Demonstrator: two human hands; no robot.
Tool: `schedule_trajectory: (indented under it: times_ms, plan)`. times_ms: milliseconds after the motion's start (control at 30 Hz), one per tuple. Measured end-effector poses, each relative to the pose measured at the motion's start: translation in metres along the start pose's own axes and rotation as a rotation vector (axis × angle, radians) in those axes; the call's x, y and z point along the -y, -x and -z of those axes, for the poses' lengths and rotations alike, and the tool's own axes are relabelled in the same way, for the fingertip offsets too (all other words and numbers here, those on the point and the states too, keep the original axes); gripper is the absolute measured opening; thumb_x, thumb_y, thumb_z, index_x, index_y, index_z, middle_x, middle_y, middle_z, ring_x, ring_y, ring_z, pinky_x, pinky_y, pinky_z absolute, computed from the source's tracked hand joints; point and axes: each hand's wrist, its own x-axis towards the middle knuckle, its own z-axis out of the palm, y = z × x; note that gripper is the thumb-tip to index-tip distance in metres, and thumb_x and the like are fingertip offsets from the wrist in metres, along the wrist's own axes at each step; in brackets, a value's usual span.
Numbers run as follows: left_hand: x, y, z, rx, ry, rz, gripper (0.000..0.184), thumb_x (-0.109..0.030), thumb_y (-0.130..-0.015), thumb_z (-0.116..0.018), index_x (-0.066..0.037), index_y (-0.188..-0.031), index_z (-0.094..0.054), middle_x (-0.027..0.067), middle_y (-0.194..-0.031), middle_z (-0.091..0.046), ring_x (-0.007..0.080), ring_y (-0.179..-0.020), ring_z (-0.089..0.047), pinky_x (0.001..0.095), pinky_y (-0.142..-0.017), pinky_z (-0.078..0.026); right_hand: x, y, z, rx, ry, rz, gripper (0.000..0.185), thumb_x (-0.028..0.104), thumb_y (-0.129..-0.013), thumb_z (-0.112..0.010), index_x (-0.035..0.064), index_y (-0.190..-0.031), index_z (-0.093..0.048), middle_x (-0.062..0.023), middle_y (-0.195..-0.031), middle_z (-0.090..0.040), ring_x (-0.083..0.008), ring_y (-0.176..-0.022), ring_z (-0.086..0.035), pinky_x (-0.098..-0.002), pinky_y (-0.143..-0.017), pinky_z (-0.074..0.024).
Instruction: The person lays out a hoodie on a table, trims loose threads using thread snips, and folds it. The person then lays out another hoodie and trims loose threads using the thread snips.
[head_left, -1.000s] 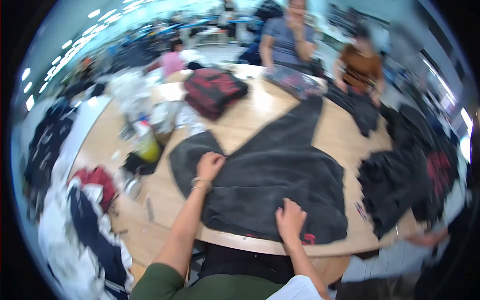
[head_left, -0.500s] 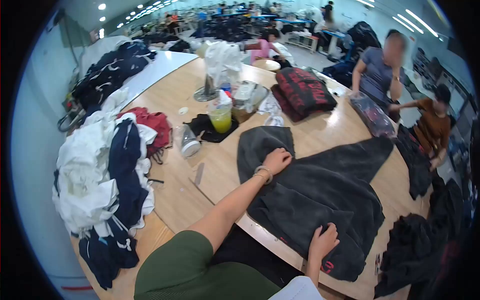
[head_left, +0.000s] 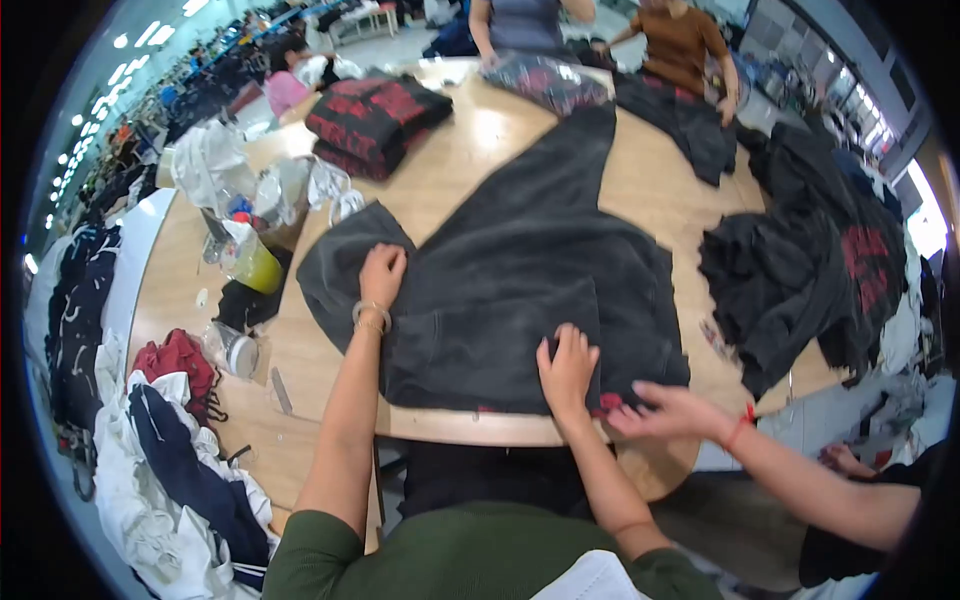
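Note:
A dark grey hooded garment [head_left: 500,290] lies spread over the table in front of me, one sleeve stretched toward the far side. My left hand [head_left: 383,272], with bracelets at the wrist, rests on its left part near a fold, fingers curled against the cloth. Lower down, my right hand [head_left: 568,368] lies on the garment near its bottom edge, fingers apart. Just right of it, a co-worker's hand [head_left: 665,410] with a red wrist string reaches to the red print at the hem.
Folded red-and-black garments [head_left: 375,120] lie at the back. A cup of yellow-green drink [head_left: 255,268] and a clear jar [head_left: 235,352] stand left, beyond white and navy clothing [head_left: 165,470]. Dark garments [head_left: 790,270] are heaped right. Two people are at the far side.
A co-worker's hand has come in from the right to the hem. The camera view has turned right and down. My hands remain on the garment.

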Motion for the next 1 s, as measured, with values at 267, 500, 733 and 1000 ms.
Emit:
schedule_trajectory:
  times_ms: [267,500,733,1000]
  plan:
    - [0.02,-0.019,0.0,0.307,0.056,0.196,0.021,-0.019,-0.089,-0.06,-0.003,-0.1,-0.067,0.0115,-0.088,-0.064,0.0225,-0.078,-0.062,0.0303,-0.074,-0.048,0.011,0.006,0.013,0.119,0.046,-0.03,0.041,0.009,-0.082,-0.061,0.0079,-0.124,-0.058,-0.0093,-0.097,-0.048,-0.026,-0.093,-0.049,-0.0397,-0.077,-0.0373]
    - [0.006,-0.018,0.008,0.344,0.223,0.277,0.018,-0.013,-0.089,-0.06,-0.003,-0.1,-0.068,0.0101,-0.093,-0.067,0.0203,-0.082,-0.064,0.029,-0.077,-0.049,0.011,0.007,0.01,0.078,0.065,0.029,0.033,0.008,-0.08,-0.062,0.0071,-0.113,-0.064,-0.0091,-0.098,-0.049,-0.0264,-0.094,-0.048,-0.0403,-0.077,-0.0371]
    - [-0.082,0.002,0.102,0.053,0.394,0.124,0.017,0.0,-0.088,-0.055,-0.001,-0.102,-0.064,0.008,-0.104,-0.061,0.0186,-0.099,-0.06,0.0283,-0.088,-0.045,0.049,-0.055,0.082,-0.02,0.173,0.109,0.024,0.009,-0.074,-0.065,0.0064,-0.098,-0.064,-0.0111,-0.105,-0.054,-0.0287,-0.102,-0.049,-0.0421,-0.088,-0.0372]
    - [-0.155,0.043,0.158,-0.132,0.911,0.197,0.02,-0.015,-0.092,-0.051,0.001,-0.101,-0.06,0.0105,-0.107,-0.054,0.0189,-0.1,-0.051,0.0307,-0.092,-0.039,0.054,-0.01,0.159,-0.775,-0.269,0.253,0.026,0.006,-0.07,-0.059,0.0085,-0.096,-0.059,-0.0109,-0.096,-0.045,-0.025,-0.085,-0.044,-0.0351,-0.075,-0.0384]
